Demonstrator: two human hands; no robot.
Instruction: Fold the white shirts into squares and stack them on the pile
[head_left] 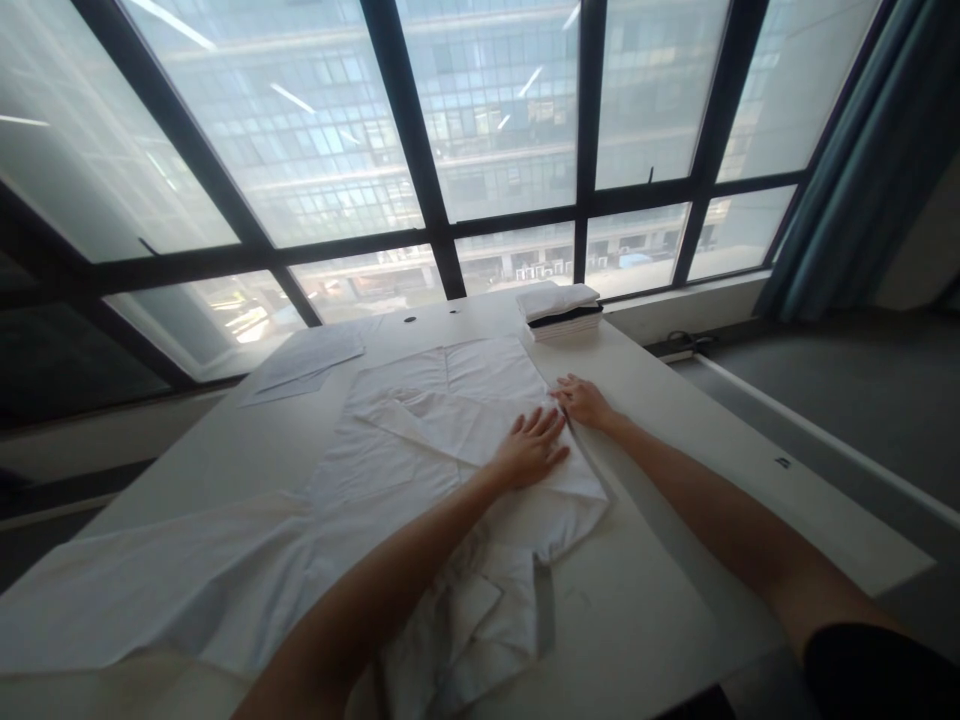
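Note:
A white shirt (405,450) lies spread out flat on a white table (660,600), partly folded in on itself, with a sleeve trailing off to the near left. My left hand (531,448) lies flat on the cloth, fingers stretched out and pressing it down. My right hand (583,400) rests just beyond it at the shirt's right edge, fingers extended and touching the fabric there. Neither hand holds anything.
A stack of folded white garments (562,310) with a dark layer in it sits at the table's far edge. Another flat white cloth (307,362) lies at the far left. Large windows run behind the table; a teal curtain (862,170) hangs at the right.

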